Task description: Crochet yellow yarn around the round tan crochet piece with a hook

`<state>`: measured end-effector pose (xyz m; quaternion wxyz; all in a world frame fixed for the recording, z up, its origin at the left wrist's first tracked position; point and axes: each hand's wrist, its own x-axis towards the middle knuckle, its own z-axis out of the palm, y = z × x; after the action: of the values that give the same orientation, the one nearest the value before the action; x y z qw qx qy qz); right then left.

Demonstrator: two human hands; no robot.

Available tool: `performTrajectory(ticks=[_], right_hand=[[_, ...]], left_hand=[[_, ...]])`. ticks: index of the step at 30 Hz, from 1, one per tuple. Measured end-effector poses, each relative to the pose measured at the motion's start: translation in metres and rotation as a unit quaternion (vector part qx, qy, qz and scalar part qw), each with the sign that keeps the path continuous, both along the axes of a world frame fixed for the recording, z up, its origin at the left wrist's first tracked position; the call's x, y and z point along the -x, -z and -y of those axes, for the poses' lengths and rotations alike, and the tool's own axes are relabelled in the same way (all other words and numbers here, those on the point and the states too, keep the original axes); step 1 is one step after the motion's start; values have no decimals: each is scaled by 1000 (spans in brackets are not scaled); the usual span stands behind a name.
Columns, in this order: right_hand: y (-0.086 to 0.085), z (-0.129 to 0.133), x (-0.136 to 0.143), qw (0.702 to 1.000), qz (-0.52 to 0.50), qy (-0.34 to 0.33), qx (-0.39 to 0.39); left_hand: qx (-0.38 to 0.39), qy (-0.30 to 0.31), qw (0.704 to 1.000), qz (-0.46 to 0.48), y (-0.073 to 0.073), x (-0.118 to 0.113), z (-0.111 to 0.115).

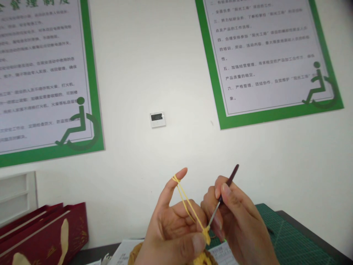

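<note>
Between thumb and fingers, my left hand pinches a small yellow crochet piece. Its index finger points up, with yellow yarn looped round it and running down to the piece. My right hand grips a crochet hook with a dark red handle, held at a slant like a pen. The metal tip of the hook meets the yellow stitches at the top of the piece. More yellow crochet work shows below my left thumb, cut off by the lower edge of the view.
A green cutting mat lies on the dark table at the right. Printed papers lie under and beside my hands. Dark red gift bags stand at the left. On the white wall hang two green-framed posters and a small thermostat.
</note>
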<state>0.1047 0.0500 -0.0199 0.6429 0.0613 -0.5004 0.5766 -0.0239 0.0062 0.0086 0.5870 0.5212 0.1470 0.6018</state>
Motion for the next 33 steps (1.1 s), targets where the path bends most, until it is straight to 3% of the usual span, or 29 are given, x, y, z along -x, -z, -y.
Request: performTrajectory(ticks=[2,5,8,12,24,33], right_hand=[[-2,-2,1,1000,19,2,11],[-1,-4,1,995,43,82,-39],[1,-4,1,978,60,170,-108],[3,-4,3,969,44,217,-105],[1,-11,1,987,11,148,-58],[-1,-15,-9,973,19,187,-136]], left_hand=[[-21,-63,998,-19,1,-1,1],[-36,-151,987,-28,0,-6,3],[-23,-186,982,-12,-1,-10,7],[-21,-195,980,-18,1,-10,5],[-11,-205,978,-43,2,-5,-3],[-15,-198,978,-58,0,-2,-3]])
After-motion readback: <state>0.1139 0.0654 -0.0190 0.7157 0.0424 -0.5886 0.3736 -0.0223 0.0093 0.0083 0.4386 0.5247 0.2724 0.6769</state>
